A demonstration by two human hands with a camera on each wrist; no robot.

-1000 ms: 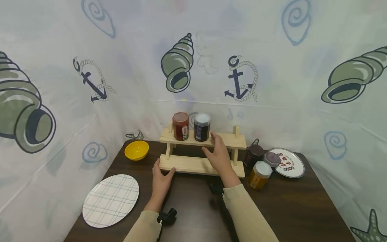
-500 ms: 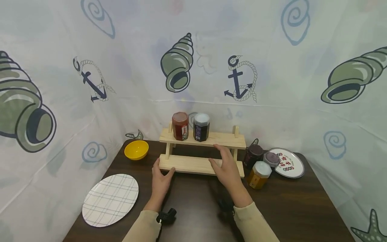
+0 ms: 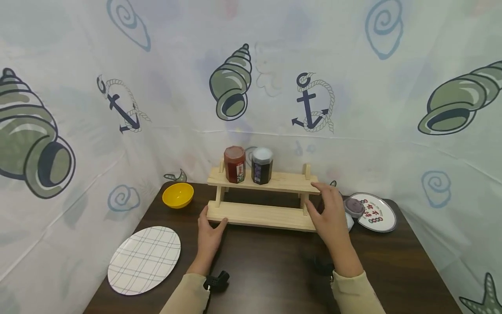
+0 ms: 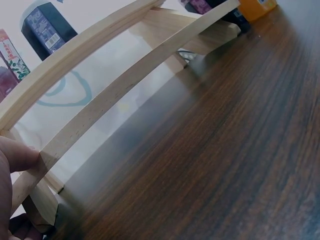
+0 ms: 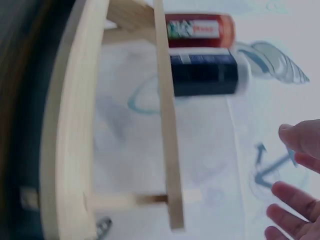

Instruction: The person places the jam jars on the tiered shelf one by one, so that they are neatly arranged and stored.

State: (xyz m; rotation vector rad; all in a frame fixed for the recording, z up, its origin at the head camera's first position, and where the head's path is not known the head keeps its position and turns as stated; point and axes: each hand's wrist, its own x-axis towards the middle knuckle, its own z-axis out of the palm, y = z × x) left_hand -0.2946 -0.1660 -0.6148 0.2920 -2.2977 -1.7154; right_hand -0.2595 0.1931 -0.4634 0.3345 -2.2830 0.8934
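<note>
A two-tier wooden display shelf [image 3: 259, 213] stands at the table's back. On its upper plank sit a jar with red contents [image 3: 235, 165] and a dark jar with a pale lid [image 3: 262, 166], both upright near the left end. My left hand [image 3: 209, 237] holds the left end of the lower plank, its thumb [image 4: 22, 154] at the front edge. Beside the shelf's right end is my right hand [image 3: 332, 218], its fingers spread and nothing between them. That hand covers most of the jars right of the shelf; a purple-lidded jar [image 3: 354, 207] shows past it.
A yellow bowl [image 3: 178, 195] sits at the back left, with a white checked plate [image 3: 144, 261] nearer the front. At the back right lies a white plate with red lettering [image 3: 386, 213]. A patterned cloth [image 3: 274, 56] hangs behind the table.
My right hand has moved away from the dark jar on the upper plank, to the right, past the shelf's right end. The left hand and both jars on the shelf have stayed put.
</note>
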